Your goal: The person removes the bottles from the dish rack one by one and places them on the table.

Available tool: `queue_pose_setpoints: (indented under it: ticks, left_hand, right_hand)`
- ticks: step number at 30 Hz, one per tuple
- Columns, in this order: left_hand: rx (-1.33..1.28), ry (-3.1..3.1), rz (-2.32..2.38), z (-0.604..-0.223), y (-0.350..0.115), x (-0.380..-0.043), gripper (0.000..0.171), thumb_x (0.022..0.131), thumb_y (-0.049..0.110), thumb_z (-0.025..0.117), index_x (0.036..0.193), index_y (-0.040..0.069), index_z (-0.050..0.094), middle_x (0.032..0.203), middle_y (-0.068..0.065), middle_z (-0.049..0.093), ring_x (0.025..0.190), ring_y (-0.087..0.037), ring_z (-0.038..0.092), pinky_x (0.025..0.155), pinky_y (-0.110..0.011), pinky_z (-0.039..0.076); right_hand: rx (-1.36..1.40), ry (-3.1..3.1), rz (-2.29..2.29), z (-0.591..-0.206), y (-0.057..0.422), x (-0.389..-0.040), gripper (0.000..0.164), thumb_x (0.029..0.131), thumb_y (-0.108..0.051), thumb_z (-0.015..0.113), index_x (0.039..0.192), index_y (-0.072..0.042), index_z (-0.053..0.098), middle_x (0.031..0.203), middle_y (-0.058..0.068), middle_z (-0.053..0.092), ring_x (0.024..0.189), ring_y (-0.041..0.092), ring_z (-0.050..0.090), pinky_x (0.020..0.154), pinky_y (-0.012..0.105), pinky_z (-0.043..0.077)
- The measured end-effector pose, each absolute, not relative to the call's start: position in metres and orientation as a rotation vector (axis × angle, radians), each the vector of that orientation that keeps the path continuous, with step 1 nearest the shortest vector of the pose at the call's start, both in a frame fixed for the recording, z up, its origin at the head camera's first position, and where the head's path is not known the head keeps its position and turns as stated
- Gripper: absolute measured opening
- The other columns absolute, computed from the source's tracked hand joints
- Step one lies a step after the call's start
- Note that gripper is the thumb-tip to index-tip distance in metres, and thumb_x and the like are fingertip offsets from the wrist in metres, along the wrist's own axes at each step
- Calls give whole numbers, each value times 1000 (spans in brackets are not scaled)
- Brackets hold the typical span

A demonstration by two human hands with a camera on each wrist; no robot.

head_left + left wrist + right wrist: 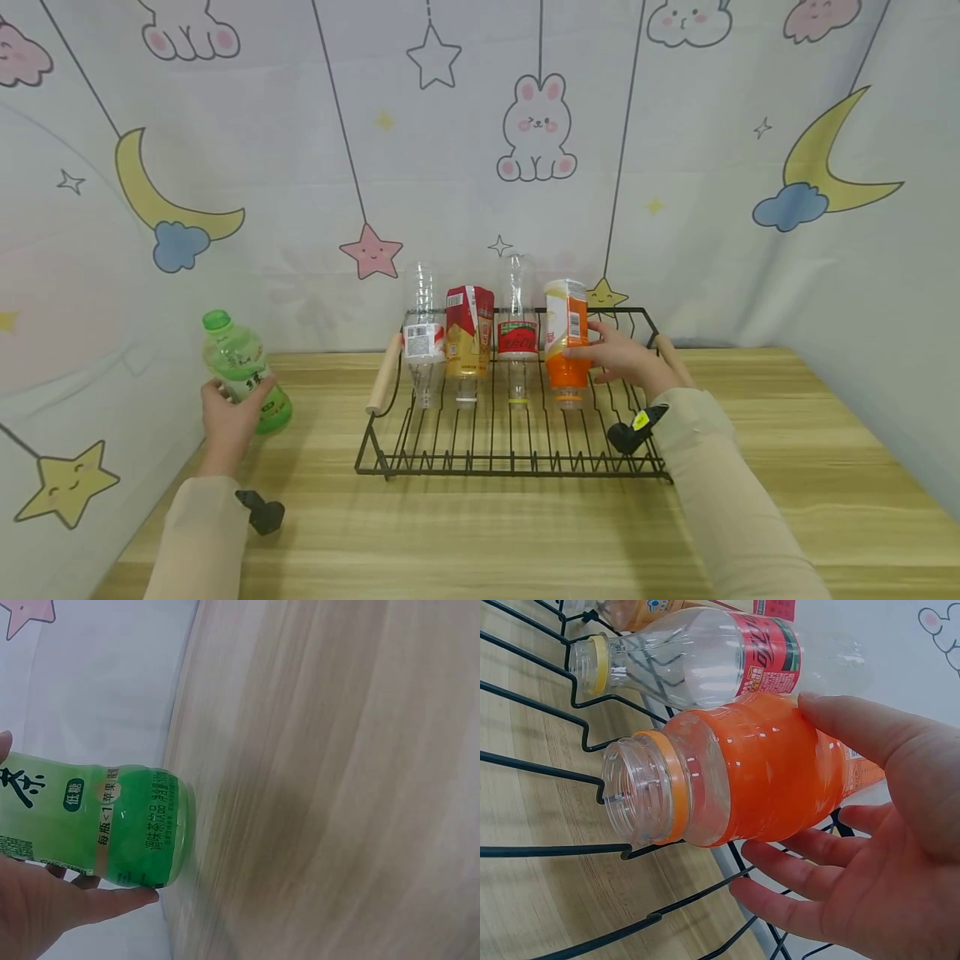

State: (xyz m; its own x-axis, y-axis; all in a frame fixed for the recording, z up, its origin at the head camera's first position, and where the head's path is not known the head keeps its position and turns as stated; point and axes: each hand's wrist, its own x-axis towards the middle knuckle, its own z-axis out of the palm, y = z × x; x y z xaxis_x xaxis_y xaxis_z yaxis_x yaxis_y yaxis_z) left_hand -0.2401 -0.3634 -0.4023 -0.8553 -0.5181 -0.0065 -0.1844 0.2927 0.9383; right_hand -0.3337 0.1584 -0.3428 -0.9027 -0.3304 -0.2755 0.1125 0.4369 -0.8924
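On the left, my left hand (231, 417) grips a green tea bottle (238, 357) by its lower half. The bottle has its green cap on and leans in the head view; whether its base touches the table cannot be told. My right hand (618, 357) is at an orange-labelled bottle (567, 333), which stands neck down, capless, in a black wire rack (517, 473). In the right wrist view, the thumb (855, 724) lies against one side of that bottle and fingers (802, 874) reach the other side.
Left of the orange bottle, a clear red-labelled bottle (517, 336), a red and gold bottle (470, 333) and a clear white-labelled bottle (423, 342) stand neck down in the rack. Wooden handles (386, 373) flank it. A patterned curtain (465, 167) hangs behind the wooden table (450, 542).
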Motion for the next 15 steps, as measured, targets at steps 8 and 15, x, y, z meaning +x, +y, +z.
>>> queue_pose_setpoints:
  ticks: [8,15]
  left_hand:
    - [648,-2278,-1609,-403,-365,-238,100,91,55,52,150,5,-11,156,-27,-1,143,-46,10,113,-60,17]
    - [657,-2289,-1597,-403,-367,-238,101,90,56,52,150,4,-11,156,-28,2,142,-46,12,113,-60,18]
  right_hand:
    - [-187,2268,-1482,-344,157,-333,85,97,-26,56,154,-7,-4,151,30,24,133,47,35,101,56,42]
    - [-213,2214,-1534,-348,159,-337,86,97,-24,58,154,-8,-4,149,29,26,130,46,40,97,52,47]
